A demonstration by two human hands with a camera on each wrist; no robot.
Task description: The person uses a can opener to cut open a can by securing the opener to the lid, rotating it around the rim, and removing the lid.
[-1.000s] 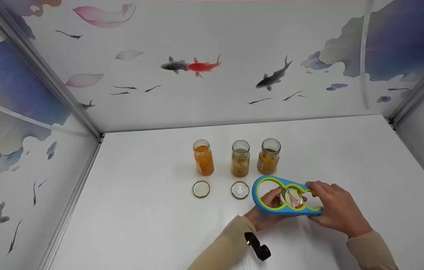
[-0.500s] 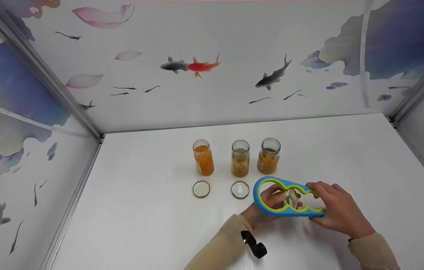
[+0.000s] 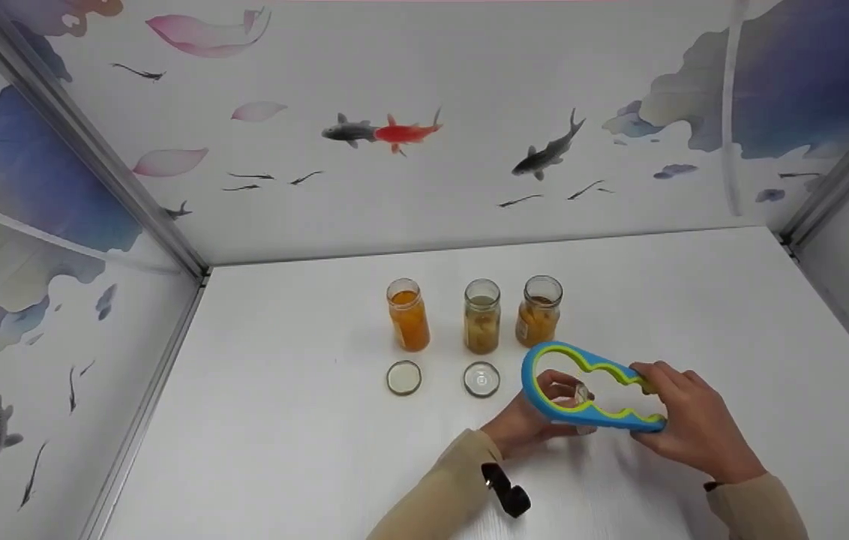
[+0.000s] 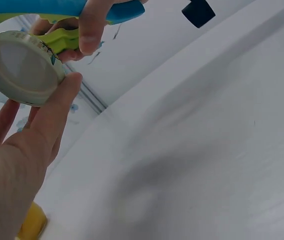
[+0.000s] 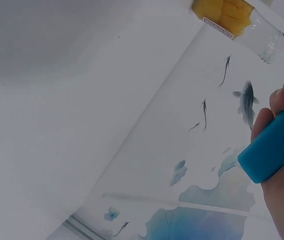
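Observation:
My right hand (image 3: 698,420) grips the ends of a blue and lime-green jar opener (image 3: 612,424), held up above the table. Below and partly behind it, my left hand (image 3: 533,412) pinches a round jar lid (image 4: 24,67) by its edge. In the left wrist view the lid's pale inner side faces the camera, with the thumb at its rim. Through the opener's large loop, the left fingers and a sliver of the lid show in the head view. The right wrist view catches the blue handle end (image 5: 271,147) in the right hand.
Three uncapped glass jars stand in a row: one with orange contents (image 3: 409,322), one pale (image 3: 482,330), one with yellow fruit pieces (image 3: 538,322). Two lids, one left (image 3: 403,378) and one right (image 3: 481,379), lie before the first two jars. A patterned wall (image 3: 454,210) backs the table.
The opener has moved right and slightly up with my right hand, away from the lid. My left hand has turned the lid from face-up to edge-on in the head view.

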